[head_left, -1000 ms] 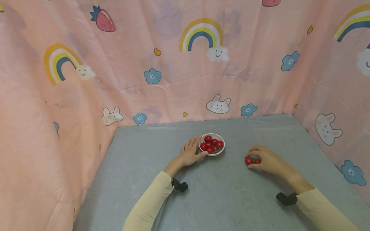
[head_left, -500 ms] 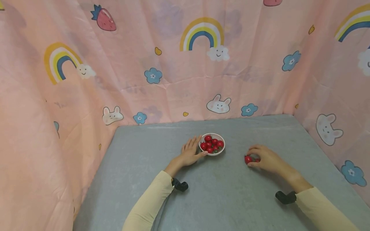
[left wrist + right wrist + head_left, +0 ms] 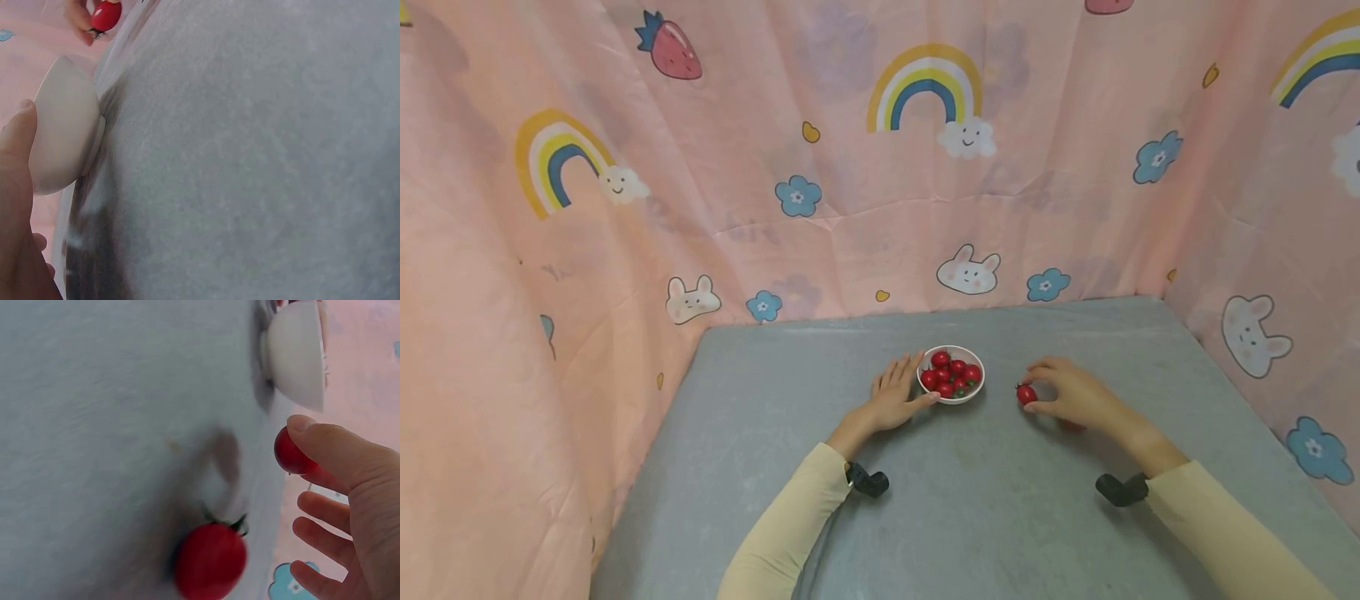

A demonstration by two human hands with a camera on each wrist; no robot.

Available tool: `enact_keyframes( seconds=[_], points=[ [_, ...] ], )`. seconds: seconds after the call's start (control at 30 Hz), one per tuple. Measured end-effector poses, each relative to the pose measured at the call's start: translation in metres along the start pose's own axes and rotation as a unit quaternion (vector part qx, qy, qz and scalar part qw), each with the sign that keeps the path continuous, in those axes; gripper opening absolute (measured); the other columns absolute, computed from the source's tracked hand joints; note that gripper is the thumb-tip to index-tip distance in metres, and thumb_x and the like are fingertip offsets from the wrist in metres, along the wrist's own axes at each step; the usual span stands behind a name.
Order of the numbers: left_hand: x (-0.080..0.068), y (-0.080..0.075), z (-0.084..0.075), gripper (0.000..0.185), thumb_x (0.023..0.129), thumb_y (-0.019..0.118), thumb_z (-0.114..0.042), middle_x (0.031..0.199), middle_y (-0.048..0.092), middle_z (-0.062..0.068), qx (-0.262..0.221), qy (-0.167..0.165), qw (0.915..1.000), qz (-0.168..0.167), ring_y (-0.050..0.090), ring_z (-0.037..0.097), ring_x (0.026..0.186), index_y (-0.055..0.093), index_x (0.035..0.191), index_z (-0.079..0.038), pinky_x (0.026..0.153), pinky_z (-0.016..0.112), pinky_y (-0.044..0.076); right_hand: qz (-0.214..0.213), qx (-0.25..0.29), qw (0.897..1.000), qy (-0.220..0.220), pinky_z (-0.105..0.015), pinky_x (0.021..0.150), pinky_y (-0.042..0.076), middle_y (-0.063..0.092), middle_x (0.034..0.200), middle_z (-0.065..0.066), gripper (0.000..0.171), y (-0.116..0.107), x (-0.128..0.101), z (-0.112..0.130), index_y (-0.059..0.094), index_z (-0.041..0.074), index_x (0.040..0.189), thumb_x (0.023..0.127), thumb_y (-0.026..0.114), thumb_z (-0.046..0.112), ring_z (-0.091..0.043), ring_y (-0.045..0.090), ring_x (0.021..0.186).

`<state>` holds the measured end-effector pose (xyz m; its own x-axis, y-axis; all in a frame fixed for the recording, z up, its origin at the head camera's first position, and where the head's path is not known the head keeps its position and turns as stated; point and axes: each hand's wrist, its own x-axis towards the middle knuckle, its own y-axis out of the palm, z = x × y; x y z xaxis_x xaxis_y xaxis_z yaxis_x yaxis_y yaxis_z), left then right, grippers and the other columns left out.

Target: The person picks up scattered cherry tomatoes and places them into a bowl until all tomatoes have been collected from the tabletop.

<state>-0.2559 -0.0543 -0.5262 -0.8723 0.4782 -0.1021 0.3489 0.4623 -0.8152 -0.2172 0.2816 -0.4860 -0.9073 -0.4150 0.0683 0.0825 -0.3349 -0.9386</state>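
While the left hand (image 3: 895, 398) lies flat with straight fingers on a grey, matte, faintly mottled table (image 3: 970, 508), its thumb touches the smooth outer wall of a small round white bowl (image 3: 951, 395), and nothing is gripped in it. Glossy red cherry tomatoes (image 3: 951, 375), some with dark green stalks, are heaped inside the bowl. Just to the right of the bowl, the right hand (image 3: 1071, 392) is raised slightly above the table, with thumb and forefinger pinching one small, shiny, round cherry tomato (image 3: 1026, 394) while the other fingers curl loosely beneath. A second loose tomato (image 3: 210, 560), seen blurred in the right wrist view, lies on the table under that hand, with a green stalk on top. Both arms wear pale yellow sleeves (image 3: 790, 533), and a small black device (image 3: 867, 481) is strapped at each wrist. Soft, creased pink fabric printed with rainbows, rabbits, blue flowers and strawberries (image 3: 820, 192) hangs behind the table and along both sides. Compared with half a second ago, the right hand has lifted one tomato away from the pair and carried it left, nearer the bowl; the left hand and bowl have not moved.
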Motion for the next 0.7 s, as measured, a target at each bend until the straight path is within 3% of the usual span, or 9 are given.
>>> enact_keyframes(
  seconds=[0.43,0.7],
  points=[
    [-0.001,-0.002,-0.001,0.085,0.096,0.044,-0.066,0.169,0.007,0.01,0.0,0.0,1.0,-0.001,0.004,0.036,0.156,0.003,0.161,-0.028,0.121,0.062,0.008,-0.003,0.011,1.0,0.021,-0.063,0.107,0.04,0.056,0.139,-0.015,0.047,-0.018,0.03,0.023,0.068,0.014,0.122,0.082,0.08,0.036,-0.039,0.046,0.134],
    [0.0,-0.001,-0.002,0.086,0.095,0.043,-0.068,0.169,0.006,0.009,0.0,-0.005,1.0,0.002,0.005,0.035,0.156,0.002,0.16,-0.03,0.121,0.062,0.008,-0.019,-0.009,1.0,-0.023,-0.06,0.106,0.043,0.062,0.133,-0.014,0.042,-0.017,0.05,0.04,0.071,0.014,0.117,0.082,0.08,0.036,-0.037,0.052,0.129]
  ],
)
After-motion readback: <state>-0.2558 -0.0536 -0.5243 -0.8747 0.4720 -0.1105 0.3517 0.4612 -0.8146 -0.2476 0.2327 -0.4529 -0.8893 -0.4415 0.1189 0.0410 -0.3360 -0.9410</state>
